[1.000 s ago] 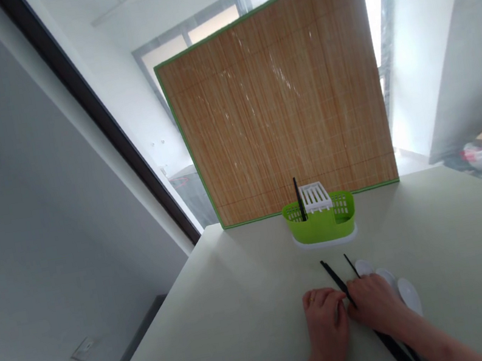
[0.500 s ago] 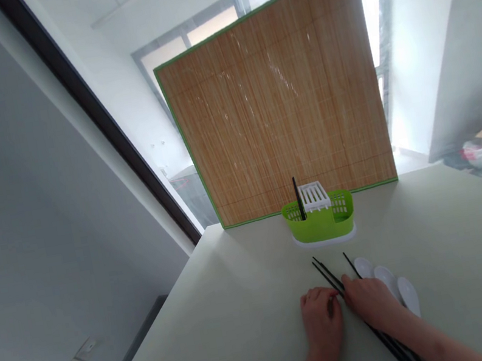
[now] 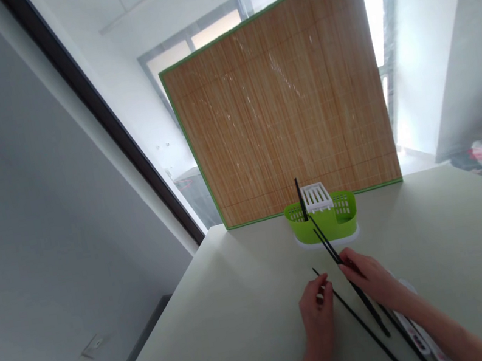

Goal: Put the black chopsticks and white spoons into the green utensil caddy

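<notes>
My right hand [image 3: 371,279] pinches a pair of black chopsticks [image 3: 366,301] about their middle, raised off the table. Their thin tips point toward the green cutlery basket [image 3: 326,230] and overlap its front edge in view. My left hand [image 3: 317,309] has its fingers closed round the thin end of another chopstick [image 3: 359,318], which slants down to the right along the table. Under my right forearm lie more black chopsticks [image 3: 405,332] and white spoons [image 3: 407,285], partly hidden by the arm.
One chopstick [image 3: 301,198] stands in the basket's left compartment, beside a white slatted rack [image 3: 316,195]. A bamboo mat [image 3: 278,100] leans upright against the glass behind the white table [image 3: 227,318]. A grey wall [image 3: 45,225] rises on the left.
My right hand has lifted two chopsticks and moved forward, covering more of the spoons. A single chopstick now lies apart under my left hand, whose fingers have risen slightly.
</notes>
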`<state>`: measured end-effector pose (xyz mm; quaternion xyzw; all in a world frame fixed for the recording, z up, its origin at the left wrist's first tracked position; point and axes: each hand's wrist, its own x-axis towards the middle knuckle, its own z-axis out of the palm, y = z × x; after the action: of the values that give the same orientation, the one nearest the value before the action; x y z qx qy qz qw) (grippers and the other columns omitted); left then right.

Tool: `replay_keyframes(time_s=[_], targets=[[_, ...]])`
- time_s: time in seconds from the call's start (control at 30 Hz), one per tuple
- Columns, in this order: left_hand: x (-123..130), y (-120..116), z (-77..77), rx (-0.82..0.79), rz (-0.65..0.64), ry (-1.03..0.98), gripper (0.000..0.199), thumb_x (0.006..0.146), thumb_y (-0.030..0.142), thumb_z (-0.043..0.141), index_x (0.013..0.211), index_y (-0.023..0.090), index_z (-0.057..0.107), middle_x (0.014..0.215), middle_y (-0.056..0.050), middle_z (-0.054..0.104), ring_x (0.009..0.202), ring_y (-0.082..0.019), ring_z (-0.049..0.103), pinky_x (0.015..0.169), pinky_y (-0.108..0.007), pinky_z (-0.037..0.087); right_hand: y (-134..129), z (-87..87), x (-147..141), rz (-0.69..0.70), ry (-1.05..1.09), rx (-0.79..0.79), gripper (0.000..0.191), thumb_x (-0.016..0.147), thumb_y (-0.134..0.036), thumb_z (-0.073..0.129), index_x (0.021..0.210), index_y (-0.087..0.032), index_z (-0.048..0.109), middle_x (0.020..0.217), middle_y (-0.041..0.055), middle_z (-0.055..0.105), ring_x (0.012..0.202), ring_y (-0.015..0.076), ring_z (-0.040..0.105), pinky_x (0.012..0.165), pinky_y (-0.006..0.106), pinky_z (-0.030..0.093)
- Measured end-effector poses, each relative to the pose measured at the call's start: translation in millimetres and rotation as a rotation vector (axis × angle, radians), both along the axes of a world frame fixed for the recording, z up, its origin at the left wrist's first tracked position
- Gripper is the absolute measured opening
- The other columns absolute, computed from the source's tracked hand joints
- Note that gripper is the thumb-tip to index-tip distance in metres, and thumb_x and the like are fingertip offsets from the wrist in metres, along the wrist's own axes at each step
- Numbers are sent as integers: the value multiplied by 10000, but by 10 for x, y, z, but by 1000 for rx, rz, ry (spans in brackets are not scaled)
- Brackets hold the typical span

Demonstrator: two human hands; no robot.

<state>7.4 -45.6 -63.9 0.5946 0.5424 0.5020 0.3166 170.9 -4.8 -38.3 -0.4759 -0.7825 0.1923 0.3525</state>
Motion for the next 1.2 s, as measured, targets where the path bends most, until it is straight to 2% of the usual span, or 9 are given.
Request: replay_keyframes(time_s=[0.1, 0.17, 0.27, 0.37, 0.47, 0.7, 1.03, 1.13, 1.2], targets=[[18, 81, 214, 59, -6, -75, 291, 859, 365, 508, 1075, 202, 617, 968, -56, 643, 799, -142, 580, 617, -234, 465, -67, 61, 18, 33, 203, 40, 141, 922, -336, 367, 886, -214, 429, 676, -24, 568, 580, 129, 517, 568, 243, 390], [51, 141, 379, 107, -45, -107, 306, 850, 362, 530, 1105, 211, 602, 979, -54, 634, 786, -133, 576, 601, -222, 471, -127, 58, 11, 44, 258, 75, 130, 923, -327, 379, 937, -212, 437, 718, -12, 593, 615, 133, 543, 586, 245, 404], [117, 203, 608, 185, -136, -130, 306, 828, 336, 570, 1112, 228, 603, 989, -46, 621, 782, -124, 572, 593, -206, 480, -189, 21, -12, 57, 245, 163, 144, 917, -297, 404, 1024, -209, 445, 776, 3, 620, 652, 138, 568, 617, 253, 418], [171, 223, 756, 224, -209, -121, 218, 823, 298, 578, 1016, 228, 653, 934, -33, 622, 774, -120, 577, 598, -195, 488, -194, -20, -30, 90, 198, 222, 165, 917, -271, 409, 1066, -211, 446, 787, 8, 617, 658, 140, 568, 628, 255, 421], [184, 226, 787, 212, -249, -97, 175, 821, 263, 575, 960, 223, 674, 877, -23, 628, 757, -119, 585, 602, -192, 497, -150, -52, -36, 114, 140, 207, 152, 919, -271, 403, 1037, -209, 474, 774, 16, 609, 651, 144, 559, 621, 255, 421], [85, 256, 675, 168, -232, -88, 174, 811, 273, 574, 913, 187, 685, 844, -39, 649, 759, -138, 604, 586, -198, 501, -89, -58, -54, 208, 32, 135, 186, 918, -289, 386, 936, -207, 552, 778, 39, 618, 699, 157, 583, 633, 247, 431], [-6, 251, 770, 215, -195, 13, 180, 786, 268, 601, 919, 193, 694, 836, -35, 684, 752, -143, 614, 671, -234, 512, -93, -133, -82, 191, -2, 74, 139, 890, -254, 398, 887, -204, 528, 755, 21, 607, 652, 145, 559, 611, 250, 411], [-80, 337, 868, 253, -174, 24, 186, 782, 287, 615, 922, 198, 700, 848, -35, 697, 760, -146, 629, 709, -251, 524, -81, -133, -65, 184, -6, 64, 120, 876, -245, 422, 934, -206, 520, 760, 2, 611, 639, 130, 559, 603, 239, 403], [-166, 452, 1043, 302, -120, -4, 203, 773, 312, 631, 920, 194, 702, 858, -35, 706, 763, -150, 642, 724, -266, 534, -71, -124, -47, 161, -1, 66, 182, 866, -244, 438, 1029, -212, 512, 784, -6, 622, 638, 119, 564, 613, 233, 409]])
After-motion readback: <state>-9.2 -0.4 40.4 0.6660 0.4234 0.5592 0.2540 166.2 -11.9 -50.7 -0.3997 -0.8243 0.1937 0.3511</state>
